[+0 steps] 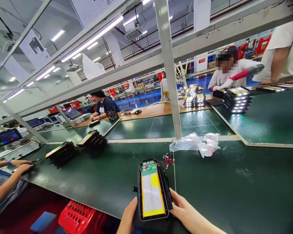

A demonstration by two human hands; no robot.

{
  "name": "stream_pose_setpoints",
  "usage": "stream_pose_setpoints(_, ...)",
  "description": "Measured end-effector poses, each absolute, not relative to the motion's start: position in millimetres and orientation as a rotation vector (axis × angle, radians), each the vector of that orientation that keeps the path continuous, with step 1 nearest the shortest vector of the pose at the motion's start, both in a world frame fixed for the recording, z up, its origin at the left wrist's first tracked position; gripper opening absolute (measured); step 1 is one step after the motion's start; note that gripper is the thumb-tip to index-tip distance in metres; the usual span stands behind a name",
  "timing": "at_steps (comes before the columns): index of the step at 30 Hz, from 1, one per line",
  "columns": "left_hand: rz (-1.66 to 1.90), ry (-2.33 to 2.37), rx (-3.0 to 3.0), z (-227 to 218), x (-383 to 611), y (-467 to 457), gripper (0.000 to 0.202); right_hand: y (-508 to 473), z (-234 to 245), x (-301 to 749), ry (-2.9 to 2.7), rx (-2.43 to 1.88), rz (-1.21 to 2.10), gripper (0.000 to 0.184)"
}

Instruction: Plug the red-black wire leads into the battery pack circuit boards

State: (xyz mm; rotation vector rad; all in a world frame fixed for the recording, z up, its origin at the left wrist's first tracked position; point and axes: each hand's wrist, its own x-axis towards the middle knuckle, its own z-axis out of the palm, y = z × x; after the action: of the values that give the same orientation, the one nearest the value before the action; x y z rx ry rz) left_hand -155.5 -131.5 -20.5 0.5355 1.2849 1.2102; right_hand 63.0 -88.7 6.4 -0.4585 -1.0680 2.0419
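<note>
Casing (139, 182), black and boxy, was held at the glossy green table (222, 188)'s near edge, left hand (130, 213) and right hand (183, 207) gripping its sides, a flat yellow-edged pack (151, 195) inside.

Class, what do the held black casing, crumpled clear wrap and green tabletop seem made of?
Black casing: probably matte plastic, from its dull rim.
Clear wrap: likely thin plastic film, see-through with glossy creases.
Green tabletop: perhaps rubber or vinyl, smooth and semi-gloss, showing soft reflections.
</note>
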Motion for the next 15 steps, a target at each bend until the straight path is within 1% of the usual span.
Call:
stream_pose_setpoints(3,1.203,1.320,0.425,-31,-159,-126,0.057,-83,4,64,-1.158,-0.440,1.934,0.059)
stream_pose_setpoints(5,1.183,1.338,0.379,-28,-162,-120,0.057,-74,3,58,-1.215,-0.502,1.846,0.062)
stream_pose_setpoints(8,1.199,1.357,0.347,-8,-160,-111,0.056,-58,2,48,-1.253,-0.535,1.821,0.065)
stream_pose_setpoints(12,1.179,1.383,0.338,21,-148,-104,0.056,-48,3,43,-1.243,-0.461,1.859,0.070)
stream_pose_setpoints(14,1.170,1.405,0.367,28,-144,-103,0.057,-47,3,49,-1.266,-0.476,1.869,0.068)
stream_pose_setpoints(15,1.168,1.403,0.374,28,-143,-103,0.058,-44,1,54,-1.332,-0.510,1.858,0.063)
